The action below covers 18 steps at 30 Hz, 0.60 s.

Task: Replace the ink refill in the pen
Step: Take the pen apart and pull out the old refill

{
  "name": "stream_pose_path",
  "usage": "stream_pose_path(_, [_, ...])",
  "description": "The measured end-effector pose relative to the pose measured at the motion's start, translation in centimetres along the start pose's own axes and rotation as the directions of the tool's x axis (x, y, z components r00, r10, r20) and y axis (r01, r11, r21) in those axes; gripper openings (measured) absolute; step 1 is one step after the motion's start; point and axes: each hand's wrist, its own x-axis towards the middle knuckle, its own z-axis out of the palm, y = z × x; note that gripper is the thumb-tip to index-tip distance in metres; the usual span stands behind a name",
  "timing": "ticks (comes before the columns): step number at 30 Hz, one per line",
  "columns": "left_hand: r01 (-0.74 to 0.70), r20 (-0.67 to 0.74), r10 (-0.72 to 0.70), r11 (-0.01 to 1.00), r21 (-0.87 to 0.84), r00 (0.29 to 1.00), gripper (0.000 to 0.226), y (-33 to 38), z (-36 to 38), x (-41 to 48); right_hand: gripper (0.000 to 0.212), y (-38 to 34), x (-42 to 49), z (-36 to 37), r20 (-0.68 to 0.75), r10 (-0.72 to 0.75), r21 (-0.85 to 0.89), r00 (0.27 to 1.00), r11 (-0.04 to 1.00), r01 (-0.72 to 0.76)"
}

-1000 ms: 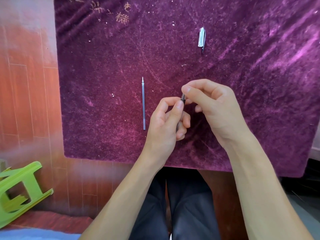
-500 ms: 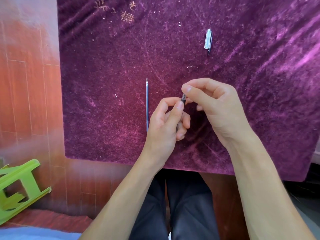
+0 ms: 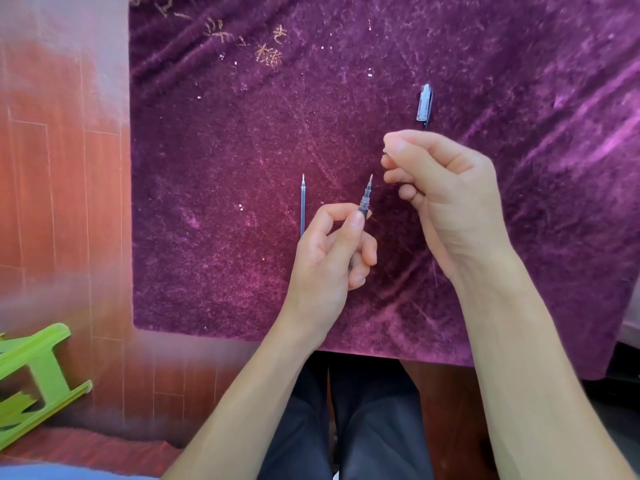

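Note:
My left hand grips the pen barrel upright over the purple cloth, its threaded end and the refill tip poking out above my fingers. My right hand is up and to the right of it, thumb and forefinger pinched on a small dark piece, mostly hidden, likely the pen's nose cone. A loose refill lies on the cloth just left of my left hand, tip pointing away. The pen cap lies farther back, beyond my right hand.
A purple velvet cloth covers the table, with its near edge above my knees. Wooden floor shows on the left. A green plastic stool lies tipped at the lower left.
My right hand has pulled up and right away from the barrel, taking the small piece off. The barrel's threaded end and refill tip now show bare.

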Motion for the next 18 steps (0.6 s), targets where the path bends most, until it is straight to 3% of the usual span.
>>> stream_pose_path(4, [-0.003,-0.002,0.003,1.0,-0.002,1.0,0.014,0.2,-0.5,0.2,0.006,-1.1,1.9,0.6,-0.093,-0.168,-0.22,0.981,0.965,0.144])
stream_pose_path(9, [-0.005,-0.012,0.005,1.0,-0.012,1.0,0.015,0.5,-1.0,0.3,0.011,-2.2,4.0,1.9,-0.043,-0.366,-0.648,0.929,0.718,0.253])
stream_pose_path(13, [-0.002,-0.022,0.002,1.0,-0.018,1.0,0.016,0.7,-1.2,0.3,0.017,-2.7,5.1,3.0,0.001,-0.392,-0.765,0.92,0.592,0.254])
stream_pose_path(18, [0.006,-0.034,-0.007,0.999,-0.038,0.999,0.015,1.0,-1.4,0.3,0.016,-2.3,5.5,3.6,0.007,-0.365,-0.802,0.931,0.554,0.224])
